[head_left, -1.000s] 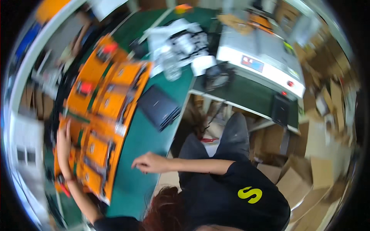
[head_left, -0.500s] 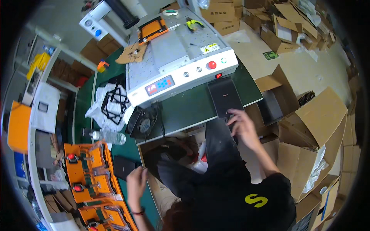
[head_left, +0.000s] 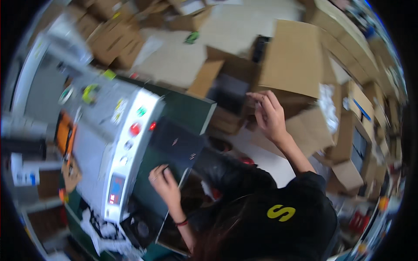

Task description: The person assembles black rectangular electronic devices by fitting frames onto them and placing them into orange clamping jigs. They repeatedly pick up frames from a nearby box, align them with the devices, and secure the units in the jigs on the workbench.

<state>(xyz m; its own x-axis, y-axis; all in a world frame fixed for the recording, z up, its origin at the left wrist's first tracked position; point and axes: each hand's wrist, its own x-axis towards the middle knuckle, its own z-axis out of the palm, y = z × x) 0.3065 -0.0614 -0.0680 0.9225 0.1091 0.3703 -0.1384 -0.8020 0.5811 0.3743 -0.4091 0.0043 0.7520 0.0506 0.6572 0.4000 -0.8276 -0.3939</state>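
Observation:
My right hand [head_left: 271,115] reaches out over the near edge of an open cardboard box [head_left: 204,80] beside the table. Its fingers are loosely bent and apart, with nothing visible in them. Above the green tabletop [head_left: 146,182] my left hand [head_left: 165,183] hovers, its thumb and fingers apart and slightly blurred; no object shows in it. Between the white-fronted machine [head_left: 130,143] and my leg lies a flat black rectangular case [head_left: 176,141] with small light markings. The case is just beyond my left hand, and neither hand touches it. A dark grey surface shows inside the box.
A larger cardboard box [head_left: 289,61] with raised flaps stands right of the open one, and more cartons [head_left: 348,130] line the right side. On the machine bed are an orange fixture [head_left: 65,130] and yellow-green pliers [head_left: 90,93]. A black fan [head_left: 140,228] sits by the machine's corner.
The view has swung right toward the cartons. My right hand has left the black case and moved over to the open box. My left hand has come from the table's left side to near the case.

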